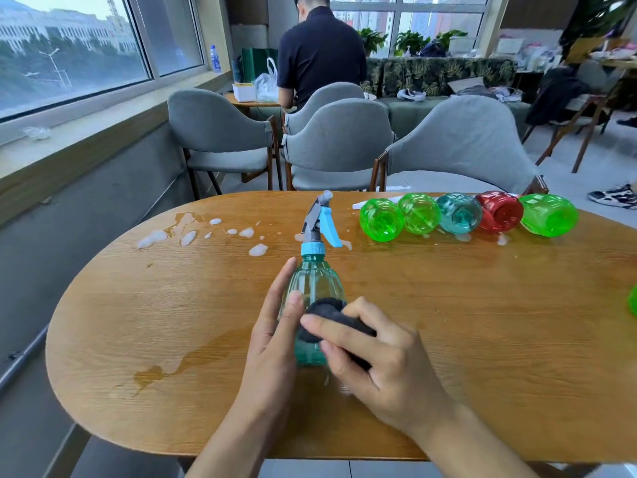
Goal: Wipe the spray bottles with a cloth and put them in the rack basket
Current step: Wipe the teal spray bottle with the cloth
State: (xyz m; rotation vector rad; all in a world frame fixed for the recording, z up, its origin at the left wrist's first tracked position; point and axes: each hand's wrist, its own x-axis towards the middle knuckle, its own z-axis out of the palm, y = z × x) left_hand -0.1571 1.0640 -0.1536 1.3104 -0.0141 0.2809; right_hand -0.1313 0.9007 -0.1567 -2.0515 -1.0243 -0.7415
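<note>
A teal spray bottle (315, 281) with a blue and grey trigger head lies near the middle of the wooden table (482, 339), nozzle pointing away from me. My left hand (275, 336) holds its left side, thumb across the body. My right hand (375, 360) grips a dark cloth (331, 317) and presses it against the bottle's lower body. Several more bottles lie on their sides in a row at the far right: green (381, 219), green (420, 213), teal (460, 212), red (499, 211), green (548, 214). No rack basket is in view.
Foam blobs (256, 250) and a wet streak (193, 357) mark the table's left half. A sliver of another green thing (633, 300) shows at the right edge. Grey chairs (339, 143) stand beyond the table, and a person (320, 53) sits with their back to me.
</note>
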